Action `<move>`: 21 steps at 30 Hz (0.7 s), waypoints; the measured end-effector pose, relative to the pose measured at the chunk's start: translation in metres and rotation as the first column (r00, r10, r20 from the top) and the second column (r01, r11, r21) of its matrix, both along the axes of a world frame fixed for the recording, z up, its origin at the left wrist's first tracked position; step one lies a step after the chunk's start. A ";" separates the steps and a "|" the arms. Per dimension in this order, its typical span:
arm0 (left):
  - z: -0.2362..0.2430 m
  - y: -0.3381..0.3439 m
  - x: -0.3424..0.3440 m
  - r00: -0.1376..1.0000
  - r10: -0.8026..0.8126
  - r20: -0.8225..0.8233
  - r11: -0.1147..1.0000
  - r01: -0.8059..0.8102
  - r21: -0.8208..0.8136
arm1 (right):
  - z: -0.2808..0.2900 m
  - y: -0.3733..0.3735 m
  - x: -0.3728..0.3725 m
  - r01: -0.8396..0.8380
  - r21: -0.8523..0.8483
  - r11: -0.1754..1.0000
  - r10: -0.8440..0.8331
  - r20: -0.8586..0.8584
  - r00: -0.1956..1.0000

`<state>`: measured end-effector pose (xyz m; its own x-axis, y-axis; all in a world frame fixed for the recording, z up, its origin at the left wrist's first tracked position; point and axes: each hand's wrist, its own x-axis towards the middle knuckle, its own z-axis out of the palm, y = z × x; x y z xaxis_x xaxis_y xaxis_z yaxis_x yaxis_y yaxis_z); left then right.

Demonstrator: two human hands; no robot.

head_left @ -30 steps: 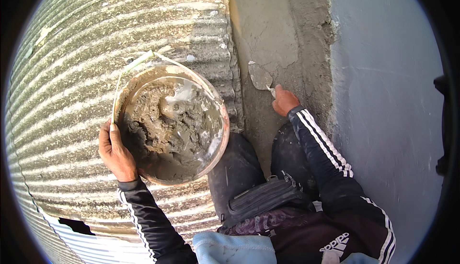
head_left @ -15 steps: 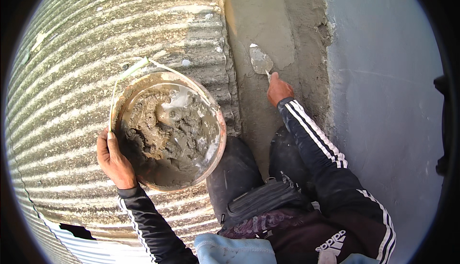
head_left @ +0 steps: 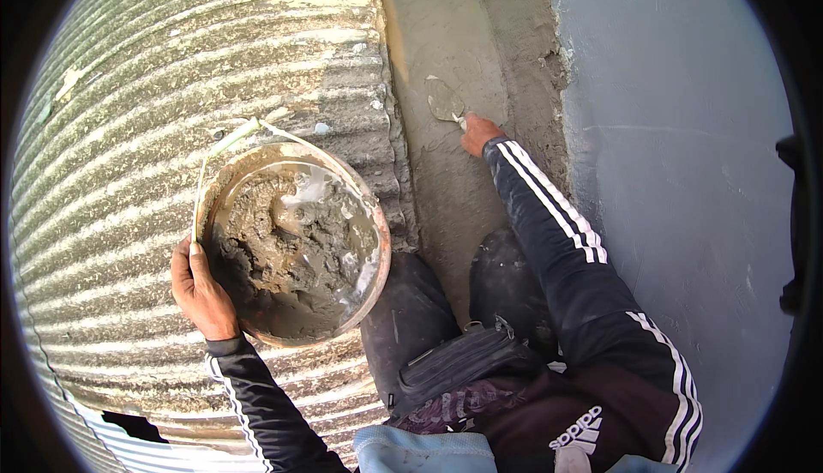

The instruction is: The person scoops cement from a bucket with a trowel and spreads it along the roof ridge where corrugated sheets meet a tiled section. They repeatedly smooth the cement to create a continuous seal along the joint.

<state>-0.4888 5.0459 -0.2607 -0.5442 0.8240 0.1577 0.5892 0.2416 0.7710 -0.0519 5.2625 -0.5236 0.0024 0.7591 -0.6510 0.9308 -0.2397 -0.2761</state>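
A round bucket (head_left: 383,254) rests on the corrugated roofing at my left, with wet grey-brown mortar (head_left: 287,241) and some pooled water inside. My left hand (head_left: 204,289) grips the bucket's left rim, thumb on top beside the pale handle (head_left: 283,132), which stands raised over the far side. My right hand (head_left: 482,134) is closed around the handle of a trowel (head_left: 444,100). Its mortar-smeared blade lies against the wet mortar strip (head_left: 446,27) ahead of me. The trowel's grip is mostly hidden in my fist.
Corrugated roofing sheets (head_left: 111,190) spread across the left, their edge meeting the mortar strip. A smooth grey wall (head_left: 677,147) rises along the right. My knees (head_left: 411,301) are between them, with a black waist bag (head_left: 463,360) above my lap. A dark gap (head_left: 133,427) shows at lower left.
The whole view has shifted slightly, moving the scene a little leftward. My right hand and the trowel blade have moved a little over the mortar, and the blade looks flatter. The left hand keeps its hold.
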 end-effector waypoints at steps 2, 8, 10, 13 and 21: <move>0.000 0.000 0.000 1.000 0.010 -0.008 1.000 -0.010 -0.016 | 0.005 -0.043 -0.006 -0.138 -0.059 0.989 0.138 0.005 0.990; -0.003 0.001 0.000 0.996 0.016 -0.092 1.000 -0.014 0.015 | 0.063 -0.150 0.013 -0.067 -0.021 0.998 0.067 0.026 0.997; -0.002 0.001 0.001 0.990 0.023 -0.140 1.000 -0.021 0.017 | 0.101 -0.166 0.022 0.041 0.135 0.990 -0.037 -0.031 0.999; -0.002 0.001 0.001 0.990 0.034 -0.138 0.999 -0.032 0.020 | 0.173 -0.172 0.031 0.110 0.398 0.911 -0.016 -0.232 0.973; -0.010 0.004 -0.006 0.998 0.052 -0.043 0.992 -0.047 0.117 | 0.330 -0.191 -0.030 -0.291 0.761 0.580 0.511 -0.061 0.858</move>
